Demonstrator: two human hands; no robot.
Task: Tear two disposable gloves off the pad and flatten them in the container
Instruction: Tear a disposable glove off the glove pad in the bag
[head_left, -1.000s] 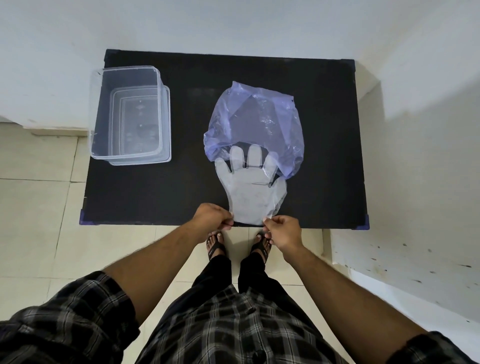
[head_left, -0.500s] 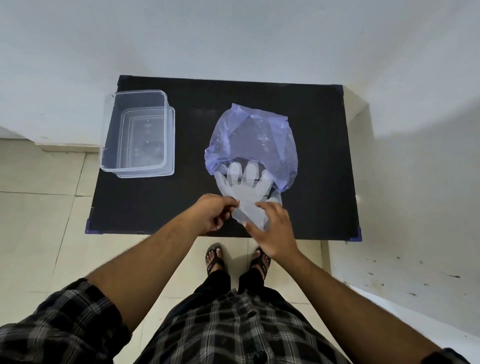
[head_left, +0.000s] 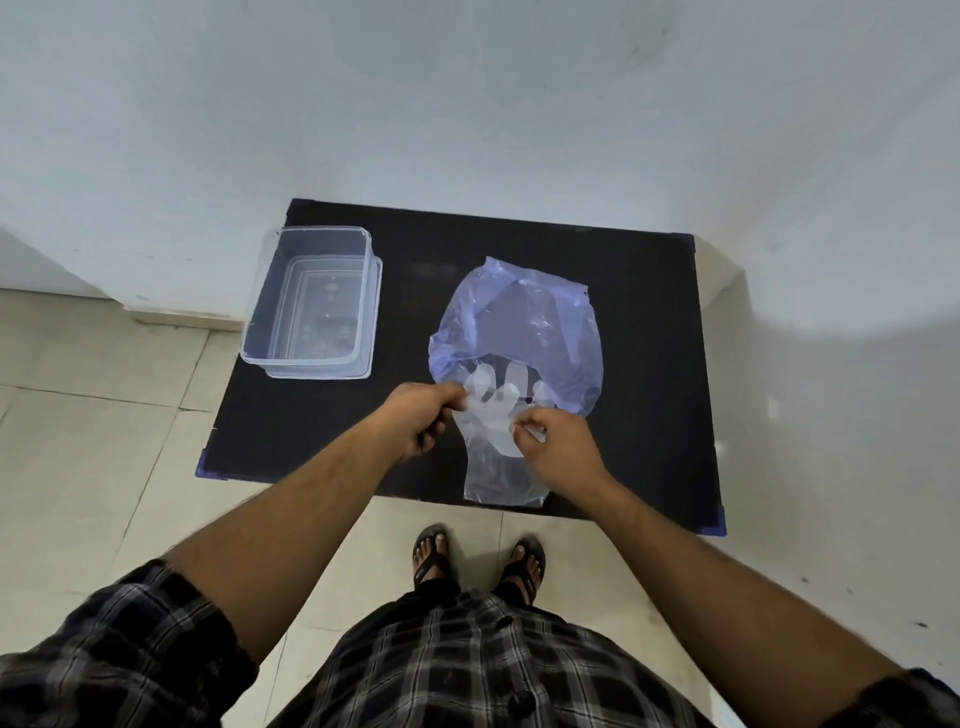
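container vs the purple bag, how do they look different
The container is colourless, rigid and box-shaped with upright walls; the purple bag is tinted, limp and crumpled flat on the table. The container is empty and sits by the table's left edge; the bag lies mid-table, covering the fingertips of the gloves. Both are see-through plastic.

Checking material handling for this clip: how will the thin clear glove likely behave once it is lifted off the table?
Probably floppy: the glove already crumples between the left hand and right hand. Likely very light and clingy, as a see-through film.
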